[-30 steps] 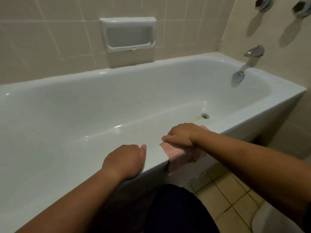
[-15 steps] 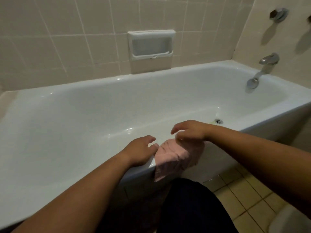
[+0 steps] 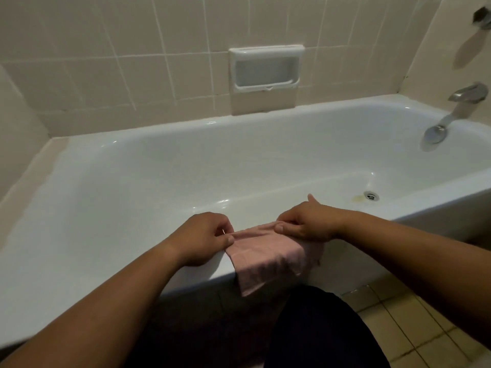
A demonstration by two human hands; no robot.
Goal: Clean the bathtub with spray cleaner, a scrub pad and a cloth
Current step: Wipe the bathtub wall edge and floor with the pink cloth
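Head view, both hands now pinching cloth [image 3: 268, 253] on bathtub [image 3: 132, 187] rim, seemingly lifting.

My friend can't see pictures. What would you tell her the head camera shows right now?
Two bare hands, the left hand and right hand, pinch a pink cloth draped over the near rim of a white bathtub. A yellowish stain lies beside the drain, and a metal spout sticks out at the right end.

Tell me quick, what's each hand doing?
Left hand: closed, pinching the pink cloth's left end.
Right hand: closed, pinching the cloth's top edge on the tub rim.
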